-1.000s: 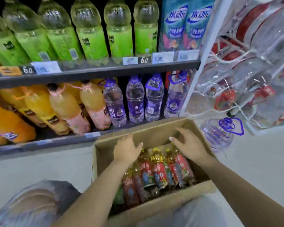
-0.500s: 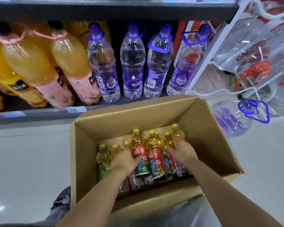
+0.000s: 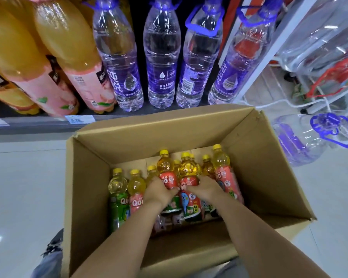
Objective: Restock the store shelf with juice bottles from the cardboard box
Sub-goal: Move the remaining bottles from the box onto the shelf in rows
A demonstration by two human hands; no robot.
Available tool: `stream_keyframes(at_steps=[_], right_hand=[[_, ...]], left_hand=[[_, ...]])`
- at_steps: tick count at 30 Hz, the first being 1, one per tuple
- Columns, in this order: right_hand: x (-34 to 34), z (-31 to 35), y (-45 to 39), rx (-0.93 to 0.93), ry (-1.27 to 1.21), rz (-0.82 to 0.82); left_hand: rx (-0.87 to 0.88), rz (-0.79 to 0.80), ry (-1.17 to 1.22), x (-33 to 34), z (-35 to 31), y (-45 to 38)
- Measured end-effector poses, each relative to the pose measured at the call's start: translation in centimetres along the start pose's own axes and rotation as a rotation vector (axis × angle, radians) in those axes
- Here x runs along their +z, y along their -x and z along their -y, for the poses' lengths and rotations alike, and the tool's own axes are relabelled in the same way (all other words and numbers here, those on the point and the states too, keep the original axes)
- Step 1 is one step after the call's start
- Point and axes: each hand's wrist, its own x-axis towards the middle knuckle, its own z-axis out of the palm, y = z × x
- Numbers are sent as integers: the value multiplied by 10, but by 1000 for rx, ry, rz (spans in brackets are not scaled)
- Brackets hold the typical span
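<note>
Head view: an open cardboard box [image 3: 189,135] sits on the pale floor [image 3: 24,177] in front of the bottom shelf [image 3: 38,125]. Inside it stand small juice bottles [image 3: 136,187] with yellow caps, grouped toward the near-middle of the box, with bare cardboard showing behind them.

Both hands are down in the box. The left hand [image 3: 159,192] is wrapped round the label of a red-labelled bottle [image 3: 167,173], fingers curled close about it. The right hand [image 3: 204,188] closes in the same way on the next bottle [image 3: 189,173], just beside the first. The two hands almost touch at the middle. How tight either grip is, I cannot tell. Both bottles appear to sit a little higher than their neighbours, so a lift may be under way.

The shelf above holds large water bottles [image 3: 161,63] with purple labels and big orange drinks [image 3: 64,57] to their left; none of the small juice bottles shows there. A large clear jug [image 3: 301,141] lies on the floor to the right of the box.

As a judgement, the restocking is at an early or middle stage: roughly ten bottles remain boxed, and the part of the shelf in view gives no sign of any already placed.
</note>
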Motion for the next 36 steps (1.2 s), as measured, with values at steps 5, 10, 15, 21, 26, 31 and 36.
stream_keyframes(at_steps=[5,10,15,21,26,31,36], right_hand=[[4,1,10,9,73,-49],[-3,2,36,-64,76,-145],[-40,28,92,-264,-60,-330],[-108,73,170,-497,-205,-516],[-171,111,235,-690,-362,-605],[-224,150,311,-900,-450,-742],[-264,197,387,-1086,-549,-853]], left_hand=[[13,47,26,-10,9,9],[-29,-37,82,-40,17,30],[29,6,17,-82,-2,60],[194,-62,-43,-138,-59,126],[391,-262,74,-201,-114,195],[584,-525,266,-273,-154,249],[790,-680,365,-348,-185,300]])
